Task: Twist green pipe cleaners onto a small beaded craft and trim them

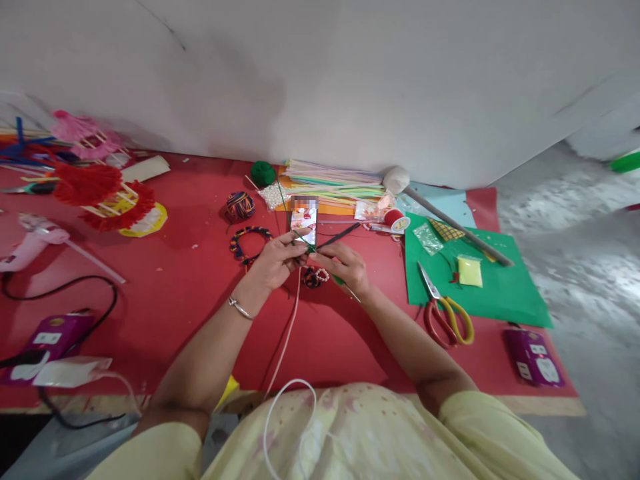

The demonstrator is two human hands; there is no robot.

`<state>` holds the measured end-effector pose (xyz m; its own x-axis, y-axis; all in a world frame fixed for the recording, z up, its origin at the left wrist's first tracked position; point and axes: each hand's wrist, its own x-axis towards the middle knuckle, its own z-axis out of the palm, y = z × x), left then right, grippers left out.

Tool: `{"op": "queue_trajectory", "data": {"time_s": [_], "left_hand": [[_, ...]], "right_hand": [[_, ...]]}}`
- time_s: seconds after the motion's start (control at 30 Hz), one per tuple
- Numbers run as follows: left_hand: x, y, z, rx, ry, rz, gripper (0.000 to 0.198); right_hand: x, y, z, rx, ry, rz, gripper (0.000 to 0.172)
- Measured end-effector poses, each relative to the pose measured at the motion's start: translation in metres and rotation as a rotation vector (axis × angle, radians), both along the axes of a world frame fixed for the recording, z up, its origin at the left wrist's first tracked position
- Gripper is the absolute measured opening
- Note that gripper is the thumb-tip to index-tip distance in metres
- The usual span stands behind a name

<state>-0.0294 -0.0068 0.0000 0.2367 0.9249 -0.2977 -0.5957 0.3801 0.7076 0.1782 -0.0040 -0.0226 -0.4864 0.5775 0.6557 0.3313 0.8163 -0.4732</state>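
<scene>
My left hand (280,259) is closed, its fingertips pinching green yarn (283,195) that runs down from a green yarn ball (263,173). Close against it, my right hand (349,268) is closed around a thin crochet hook (353,293), whose pale metal end sticks out below the palm. A small bit of green work lies between the fingertips, mostly hidden by them. Just behind the hands a phone (310,225) has its screen lit. Left of them rests a braided multicoloured ring (243,231); beneath them lie a dark multicoloured bundle (313,278) and a beaded loop (323,274).
Scissors (443,310) lie partly on a green sheet (510,293) at right, near a hammer-like stick (455,223). Pipe cleaners (335,181) and a thread spool (397,220) sit behind. On the left are a glue gun (37,243), red craft (107,197) and power strip (50,343).
</scene>
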Motion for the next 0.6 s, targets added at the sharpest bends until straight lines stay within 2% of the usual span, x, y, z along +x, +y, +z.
{"op": "queue_trajectory", "data": {"time_s": [0.2, 0.3, 0.37, 0.43, 0.5, 0.6], "left_hand": [[-0.005, 0.001, -0.004, -0.017, -0.015, -0.114, 0.052], [-0.005, 0.001, -0.006, 0.000, -0.030, -0.132, 0.051], [-0.004, 0.001, -0.007, 0.003, -0.050, -0.118, 0.051], [-0.003, 0.001, -0.006, 0.010, -0.067, -0.102, 0.052], [-0.001, 0.000, -0.005, 0.037, -0.058, -0.070, 0.054], [0.004, -0.001, -0.004, 0.138, 0.052, 0.053, 0.059]], "right_hand": [[-0.008, 0.000, 0.010, 0.025, 0.131, 0.034, 0.022], [-0.012, -0.004, 0.017, -0.025, 0.185, 0.052, 0.019], [-0.014, -0.007, 0.019, -0.081, 0.213, 0.019, 0.017], [-0.017, -0.011, 0.018, -0.123, 0.243, -0.039, 0.024], [-0.021, -0.013, 0.016, -0.116, 0.265, -0.089, 0.028], [-0.025, -0.014, 0.014, -0.072, 0.263, -0.137, 0.023]]}}
